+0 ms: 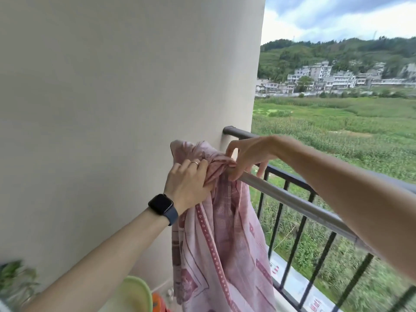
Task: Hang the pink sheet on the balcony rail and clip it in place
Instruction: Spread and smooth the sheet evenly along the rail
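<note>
So — the pink sheet (216, 221) hangs bunched over the balcony rail (292, 201) near the wall (112, 86); the left hand (189, 183) grips its gathered top, and the right hand (249, 156) seemingly pinches a fold — fingertips partly hidden.

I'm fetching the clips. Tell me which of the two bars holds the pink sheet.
The nearer, pale grey bar: the pink sheet is bunched over its wall end. The darker rail behind it carries no cloth.
</note>
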Action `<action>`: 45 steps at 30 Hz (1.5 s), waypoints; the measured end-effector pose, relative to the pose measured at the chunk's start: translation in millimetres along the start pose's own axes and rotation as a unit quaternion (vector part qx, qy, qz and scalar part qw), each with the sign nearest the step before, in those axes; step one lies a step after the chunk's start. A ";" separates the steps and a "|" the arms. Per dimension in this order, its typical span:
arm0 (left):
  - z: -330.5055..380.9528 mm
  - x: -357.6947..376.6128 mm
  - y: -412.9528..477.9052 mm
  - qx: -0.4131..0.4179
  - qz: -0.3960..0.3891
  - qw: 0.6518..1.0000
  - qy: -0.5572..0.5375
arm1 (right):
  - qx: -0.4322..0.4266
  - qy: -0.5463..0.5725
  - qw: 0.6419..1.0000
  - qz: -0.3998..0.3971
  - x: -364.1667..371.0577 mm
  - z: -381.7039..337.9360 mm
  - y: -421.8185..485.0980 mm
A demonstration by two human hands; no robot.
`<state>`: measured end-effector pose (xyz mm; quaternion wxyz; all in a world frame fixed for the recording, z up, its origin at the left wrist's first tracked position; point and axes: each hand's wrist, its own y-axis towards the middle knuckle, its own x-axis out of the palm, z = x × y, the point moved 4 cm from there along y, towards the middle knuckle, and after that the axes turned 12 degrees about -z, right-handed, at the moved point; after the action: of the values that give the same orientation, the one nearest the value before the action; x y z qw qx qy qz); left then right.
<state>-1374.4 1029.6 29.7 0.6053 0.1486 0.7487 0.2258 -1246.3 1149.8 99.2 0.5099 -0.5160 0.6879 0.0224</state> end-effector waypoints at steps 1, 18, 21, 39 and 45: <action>-2.2 0.4 2.5 0.000 -0.015 1.000 -0.027 | 0.000 -0.024 0.999 0.032 2.2 2.1 1.2; -66.7 -50.8 51.8 -0.025 -0.143 0.856 -0.496 | -0.144 0.382 0.900 0.154 -45.3 -15.5 -10.1; -60.7 -46.6 49.4 -0.019 -0.195 0.760 -0.620 | -0.144 0.349 0.926 0.020 -44.2 -10.7 -18.6; 60.2 -68.0 37.6 0.040 -0.050 0.958 -0.279 | -0.309 0.330 0.869 0.201 -36.8 25.4 -107.6; 61.1 -89.1 30.7 -0.016 0.035 0.959 -0.282 | -0.104 0.026 0.880 0.464 -41.8 69.0 -144.1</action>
<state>-1296.6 1021.3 110.2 0.7861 0.2229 0.5380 0.2073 -1096.1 1149.8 167.8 0.3666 -0.1887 0.8550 0.3145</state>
